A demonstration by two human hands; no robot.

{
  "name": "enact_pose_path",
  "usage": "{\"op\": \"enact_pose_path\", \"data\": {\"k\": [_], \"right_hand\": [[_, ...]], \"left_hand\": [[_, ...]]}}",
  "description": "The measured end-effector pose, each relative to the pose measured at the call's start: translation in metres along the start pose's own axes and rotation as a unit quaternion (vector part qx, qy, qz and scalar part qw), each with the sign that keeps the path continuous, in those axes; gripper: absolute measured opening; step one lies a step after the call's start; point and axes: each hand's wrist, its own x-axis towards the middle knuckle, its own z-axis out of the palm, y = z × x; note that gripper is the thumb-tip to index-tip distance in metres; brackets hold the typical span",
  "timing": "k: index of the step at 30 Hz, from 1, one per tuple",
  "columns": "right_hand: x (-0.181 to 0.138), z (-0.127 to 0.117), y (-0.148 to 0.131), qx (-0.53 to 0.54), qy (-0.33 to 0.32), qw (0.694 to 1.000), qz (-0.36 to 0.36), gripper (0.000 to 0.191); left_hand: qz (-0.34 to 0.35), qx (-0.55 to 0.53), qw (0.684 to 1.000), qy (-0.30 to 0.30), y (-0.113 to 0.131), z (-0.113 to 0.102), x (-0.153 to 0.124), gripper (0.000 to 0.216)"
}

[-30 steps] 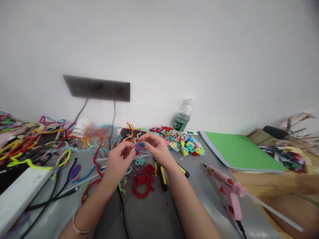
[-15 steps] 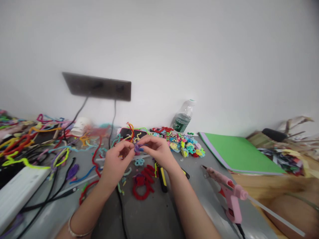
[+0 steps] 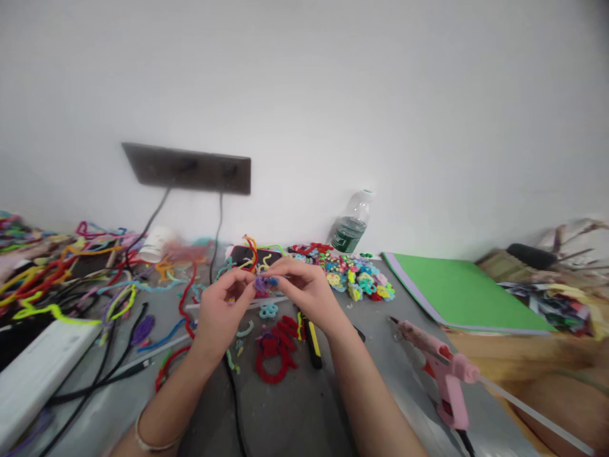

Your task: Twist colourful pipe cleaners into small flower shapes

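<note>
My left hand and my right hand meet above the middle of the grey table. The fingers of both pinch a small purple piece of pipe cleaner, with a blue bit at its right end. Its exact form is partly hidden by the fingertips. Just below lies a light-blue pipe-cleaner flower. Nearer to me, between the forearms, is a red pipe-cleaner shape with a ring and a zigzag part. A tool with yellow-and-black handles lies beside my right wrist.
Loose pipe cleaners and black cables crowd the left, around a white power strip. Small fuzzy flowers are heaped near a water bottle. A pink glue gun and a green folder lie right; someone's arm shows there.
The view has shifted slightly. Both hands stay together on the purple piece, and more of its purple and blue parts shows between the fingertips.
</note>
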Motion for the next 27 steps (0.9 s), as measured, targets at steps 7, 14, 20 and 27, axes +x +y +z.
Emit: {"op": "enact_pose_path", "data": {"k": [7,14,20,27], "right_hand": [[-0.001,0.004,-0.002,-0.060,0.025,0.998,0.018,0.009],[-0.003,0.008,0.003,-0.058,0.027,0.998,0.004,0.011],[-0.002,0.002,0.004,-0.024,-0.014,0.999,0.027,0.002],[-0.002,-0.003,0.002,0.037,-0.040,0.996,0.073,0.012]], "left_hand": [[0.042,0.016,0.999,-0.003,0.007,0.003,-0.004,0.006],[0.028,0.025,0.999,0.012,0.004,0.002,-0.002,0.006],[0.009,0.022,1.000,-0.005,0.006,0.002,0.001,0.010],[0.009,-0.039,0.998,-0.041,0.010,0.000,0.001,0.012]]}}
